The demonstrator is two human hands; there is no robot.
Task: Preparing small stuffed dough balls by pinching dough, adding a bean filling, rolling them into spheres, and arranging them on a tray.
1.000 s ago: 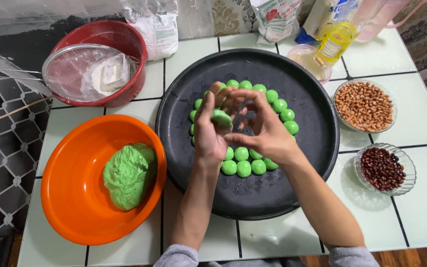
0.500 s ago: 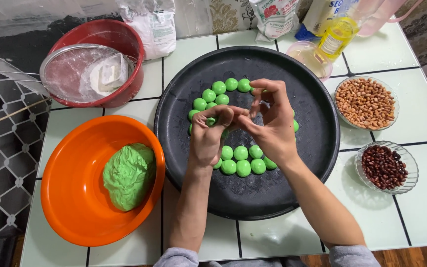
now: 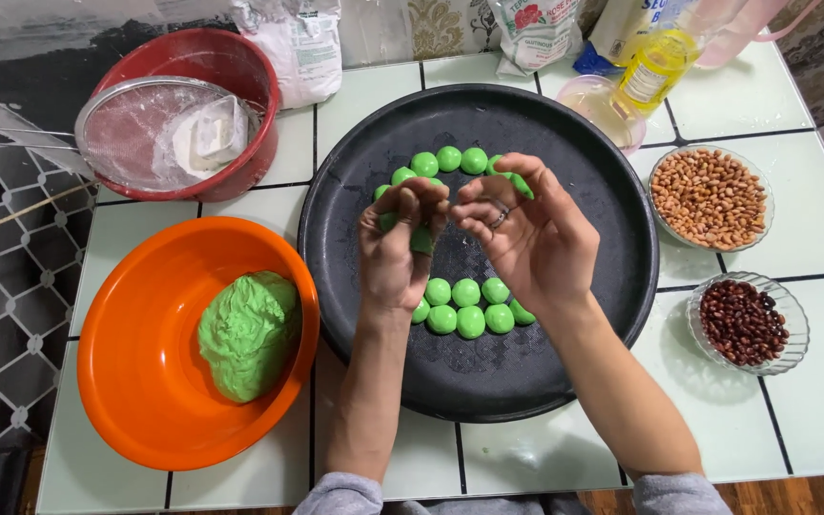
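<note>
Two white bags point(image 3: 536, 33) stand behind the tray point(image 3: 565, 372); left hand point(image 3: 398, 253) pinches green dough point(image 3: 422, 238), right hand point(image 3: 526, 238) open.

This is a home kitchen with food being prepared on a white tiled tabletop point(image 3: 736, 105). Along its far edge stand flour bags point(image 3: 290, 48) and a bottle of cooking oil point(image 3: 653, 69), and at the far left corner a red bowl point(image 3: 231, 72) holds a sieve point(image 3: 145, 133). An orange bowl of green dough point(image 3: 248, 334) sits near the left edge, a black tray point(image 3: 545, 381) of small dough balls point(image 3: 469, 307) in the middle, and glass dishes of peanuts point(image 3: 710, 197) and red beans point(image 3: 742, 321) by the right edge.
</note>
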